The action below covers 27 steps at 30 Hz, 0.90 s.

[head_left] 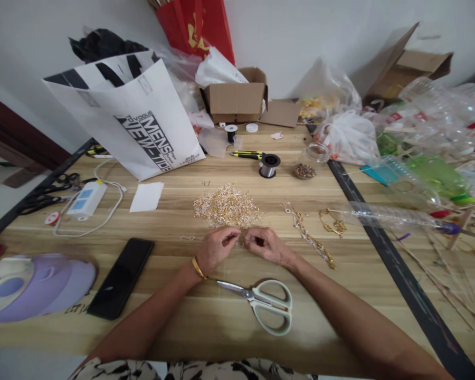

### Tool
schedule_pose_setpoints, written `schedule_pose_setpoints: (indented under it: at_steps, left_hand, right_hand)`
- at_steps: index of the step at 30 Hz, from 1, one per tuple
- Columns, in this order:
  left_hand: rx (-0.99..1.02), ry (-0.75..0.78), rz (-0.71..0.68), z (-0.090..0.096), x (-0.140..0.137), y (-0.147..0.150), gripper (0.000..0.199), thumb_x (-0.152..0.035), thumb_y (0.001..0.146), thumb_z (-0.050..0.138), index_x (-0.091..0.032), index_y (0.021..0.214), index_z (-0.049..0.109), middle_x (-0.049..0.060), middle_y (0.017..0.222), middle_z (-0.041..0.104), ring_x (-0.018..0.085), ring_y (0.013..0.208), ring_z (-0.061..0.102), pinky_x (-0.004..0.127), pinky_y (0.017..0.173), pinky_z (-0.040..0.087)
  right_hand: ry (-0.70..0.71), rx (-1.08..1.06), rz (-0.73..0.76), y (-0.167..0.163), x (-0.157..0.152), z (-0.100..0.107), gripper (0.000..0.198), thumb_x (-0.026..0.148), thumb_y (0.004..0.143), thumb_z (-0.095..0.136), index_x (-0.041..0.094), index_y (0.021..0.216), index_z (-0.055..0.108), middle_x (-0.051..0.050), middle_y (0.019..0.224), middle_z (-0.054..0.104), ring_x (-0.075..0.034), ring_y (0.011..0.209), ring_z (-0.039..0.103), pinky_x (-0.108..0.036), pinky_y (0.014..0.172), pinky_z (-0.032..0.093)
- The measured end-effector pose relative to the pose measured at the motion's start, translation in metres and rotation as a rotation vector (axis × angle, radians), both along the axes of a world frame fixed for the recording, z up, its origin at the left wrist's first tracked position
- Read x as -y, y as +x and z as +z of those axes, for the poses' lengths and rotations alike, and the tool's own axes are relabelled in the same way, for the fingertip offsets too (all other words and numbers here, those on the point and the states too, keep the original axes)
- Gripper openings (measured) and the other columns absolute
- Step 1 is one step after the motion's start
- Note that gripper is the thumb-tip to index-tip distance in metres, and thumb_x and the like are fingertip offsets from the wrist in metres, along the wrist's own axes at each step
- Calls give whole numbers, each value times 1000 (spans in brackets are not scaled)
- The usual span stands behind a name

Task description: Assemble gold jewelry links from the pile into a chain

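At the near edge of a pile of small gold and silvery bead-like pieces, my two hands face each other, fingertips almost meeting. My left hand, with a gold bangle at the wrist, is pinched closed. My right hand is also closed, its fingers curled in a pinch. Whatever sits between the fingertips is too small to make out. Scissors with pale handles lie just below the hands, blades pointing left. To the right rest a strand of gold and silvery links and a smaller gold chain.
Behind the pile lie a wire spool, a yellow-black cutter and a jar of small beads. A black phone and a power strip are at left. Plastic bottles crowd the right; a white bag stands back left.
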State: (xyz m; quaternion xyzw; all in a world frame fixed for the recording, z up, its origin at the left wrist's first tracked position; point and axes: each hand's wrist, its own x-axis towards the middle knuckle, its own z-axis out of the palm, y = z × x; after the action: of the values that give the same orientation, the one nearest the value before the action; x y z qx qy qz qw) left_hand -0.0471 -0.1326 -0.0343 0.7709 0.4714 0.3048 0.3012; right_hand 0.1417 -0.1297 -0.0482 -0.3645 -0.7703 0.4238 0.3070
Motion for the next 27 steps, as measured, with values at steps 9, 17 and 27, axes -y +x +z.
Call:
schedule_pose_setpoints:
  at_steps: [9, 17, 27]
  left_hand:
    - [-21, 68, -18, -2, 0, 0, 14, -14, 79, 54, -19, 85, 65, 4, 86, 70, 16, 78, 65, 26, 76, 50]
    - [-40, 152, -35, -4, 1, 0, 13, -11, 79, 54, -18, 85, 64, 3, 83, 70, 14, 75, 65, 24, 71, 51]
    - [-11, 97, -44, -3, 1, 2, 14, -12, 78, 55, -18, 85, 65, 4, 84, 70, 14, 76, 65, 25, 74, 51]
  right_hand:
    - [17, 1, 1, 0, 0, 1, 10, 16, 79, 51, 15, 71, 56, 2, 61, 49, -9, 54, 41, -20, 53, 31]
    - [-1, 5, -1, 0, 1, 2, 8, 14, 78, 51, 15, 72, 56, 3, 61, 48, -8, 53, 40, -19, 52, 30]
    - [15, -7, 5, 0, 0, 1, 10, 16, 80, 51, 15, 71, 56, 3, 61, 48, -8, 54, 40, -19, 52, 30]
